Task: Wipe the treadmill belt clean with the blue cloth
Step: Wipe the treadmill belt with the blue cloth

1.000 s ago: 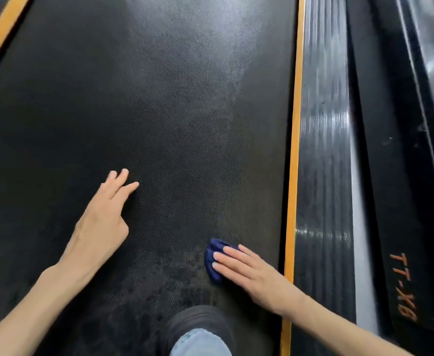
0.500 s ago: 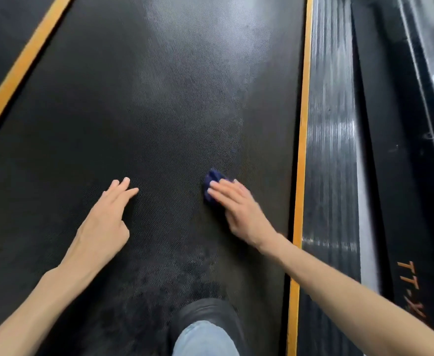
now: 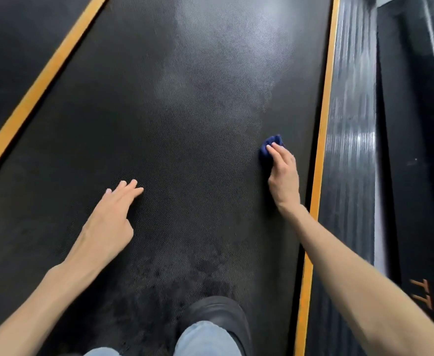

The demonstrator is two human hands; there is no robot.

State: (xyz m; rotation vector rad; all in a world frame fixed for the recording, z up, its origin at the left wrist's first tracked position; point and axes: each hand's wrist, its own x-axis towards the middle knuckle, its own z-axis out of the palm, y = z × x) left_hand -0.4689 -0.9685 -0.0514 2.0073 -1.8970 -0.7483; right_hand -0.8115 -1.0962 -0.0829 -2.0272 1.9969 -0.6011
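Note:
The black textured treadmill belt (image 3: 185, 124) fills most of the head view, with darker smudges near its front end. My right hand (image 3: 283, 176) presses a small bunched blue cloth (image 3: 268, 149) flat against the belt, close to the belt's right edge; most of the cloth is hidden under my fingers. My left hand (image 3: 110, 219) rests on the belt left of centre, fingers straight and spread, holding nothing.
Orange stripes run along the belt's right edge (image 3: 322, 137) and left edge (image 3: 38, 86). A ribbed black side rail (image 3: 351, 150) lies beyond the right stripe, then a black frame with orange lettering (image 3: 422, 294). My black shoe (image 3: 215, 314) stands on the belt at the bottom.
My right hand has slid the blue cloth forward along the belt and out toward the right orange stripe. My left hand has stayed planted in about the same spot.

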